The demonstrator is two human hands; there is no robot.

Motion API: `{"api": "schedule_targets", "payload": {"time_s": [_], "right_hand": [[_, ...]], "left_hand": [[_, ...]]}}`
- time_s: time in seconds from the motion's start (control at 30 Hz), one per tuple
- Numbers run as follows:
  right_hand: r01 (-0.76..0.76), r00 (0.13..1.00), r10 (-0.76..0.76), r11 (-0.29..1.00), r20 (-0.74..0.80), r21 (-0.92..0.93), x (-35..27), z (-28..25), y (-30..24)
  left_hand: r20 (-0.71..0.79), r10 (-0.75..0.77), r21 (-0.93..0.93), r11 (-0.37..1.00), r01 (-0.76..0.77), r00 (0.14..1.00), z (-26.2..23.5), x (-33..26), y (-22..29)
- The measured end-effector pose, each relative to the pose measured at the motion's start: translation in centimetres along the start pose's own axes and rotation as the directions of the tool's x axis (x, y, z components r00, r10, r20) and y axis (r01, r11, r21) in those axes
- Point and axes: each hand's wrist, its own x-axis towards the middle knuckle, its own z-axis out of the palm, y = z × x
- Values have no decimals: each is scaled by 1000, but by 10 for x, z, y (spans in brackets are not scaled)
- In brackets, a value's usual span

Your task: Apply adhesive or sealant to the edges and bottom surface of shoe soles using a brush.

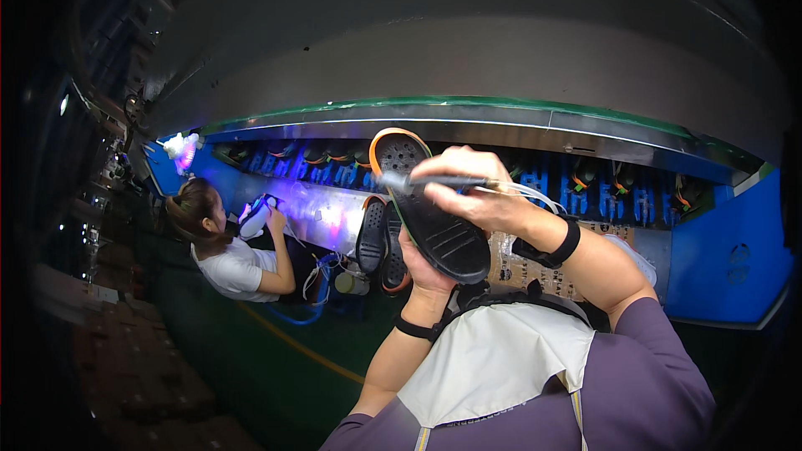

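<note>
A black shoe sole [447,238] with an orange rim at its far end is tilted in front of me, its perforated inner side up. My left hand [426,266] grips it from below by the near left edge. My right hand [472,188] is closed round a slim dark-handled brush [443,181], its blurred pale head over the sole's middle part. Thin white tubes run from the handle side toward my right wrist. Two more black soles with orange edges, a left one [371,235] and a right one [396,252], rest just left of the held sole.
Behind the soles, a long machine opening holds several blue racks [643,200] with dark shoe parts under a metal edge [501,121]. Taped cardboard [535,271] lies beneath my right forearm. A co-worker [238,255] sits left, holding a pale shoe [255,219]. Blue panel [723,255] at right.
</note>
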Motion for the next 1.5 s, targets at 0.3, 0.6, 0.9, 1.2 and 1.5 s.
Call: {"api": "schedule_targets", "payload": {"time_s": [0.3,0.6,0.9,1.2,1.5], "right_hand": [[29,995,-37,996,94,88,3,-7,-12],[151,959,-123,984,255,-94,-1,-9,-18],[131,932,-40,964,361,-232,-1,-13,-25],[143,904,-55,974,424,-177,-6,-14,-29],[105,864,-49,991,502,-83,-6,-20,-40]], "left_hand": [[-44,97,108,990,-92,994,-12,4,4],[105,171,169,968,-187,980,-23,8,13],[-53,185,142,974,-176,981,-37,8,34],[225,91,-92,993,-72,970,-5,28,52],[306,110,-58,994,-97,946,3,30,70]]}}
